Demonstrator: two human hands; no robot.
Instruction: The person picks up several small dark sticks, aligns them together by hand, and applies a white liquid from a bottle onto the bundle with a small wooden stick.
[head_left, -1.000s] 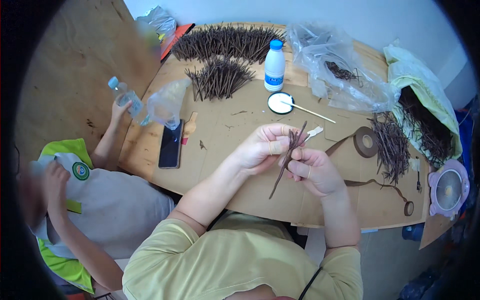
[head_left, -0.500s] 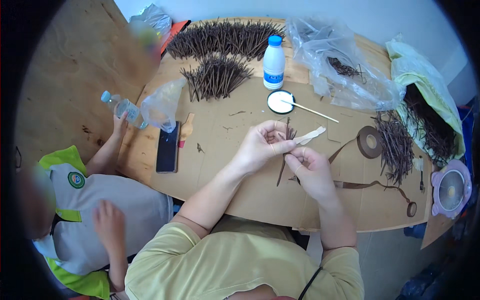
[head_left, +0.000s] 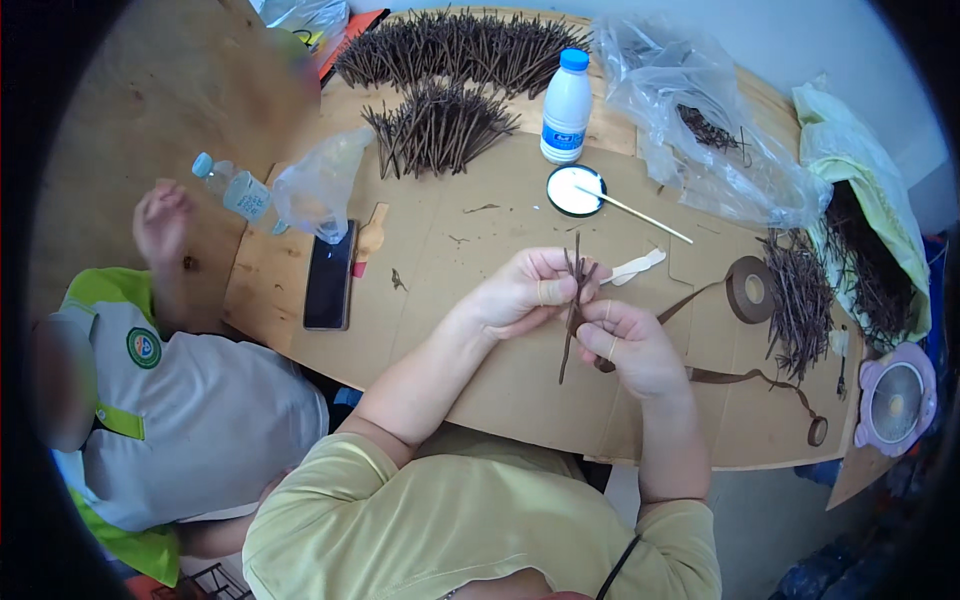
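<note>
Above the cardboard, my left hand (head_left: pixel 525 295) pinches a small branched bundle of dark brown twigs (head_left: pixel 575 272) near its forked top. A single thin stem hangs down below the fingers. Close against it, my right hand (head_left: pixel 632 345) has thumb and fingers pressed together at the stem, on a brown tape strip (head_left: pixel 712 377) that trails out behind the hand. Exactly how the tape lies on the stem is hidden by the fingers. Both hands wear thin pale bands on fingers. Behind them lies a pale, flat wooden piece (head_left: pixel 638 266).
Brown tape rolls (head_left: pixel 750 290) and loose twigs (head_left: pixel 798 305) lie right, beside a purple fan (head_left: pixel 895 400). Farther back are a white bottle (head_left: pixel 566 110), a dish of white paste (head_left: pixel 576 190) with a stick, and twig bundles (head_left: pixel 440 130). A phone (head_left: pixel 329 278) and co-worker (head_left: pixel 200 420) are left.
The co-worker's hand has let go of the clear bottle and lifted away; their other hand has dropped. The twig bundle has turned in my fingers, so its forks show more. My view has shifted slightly.
</note>
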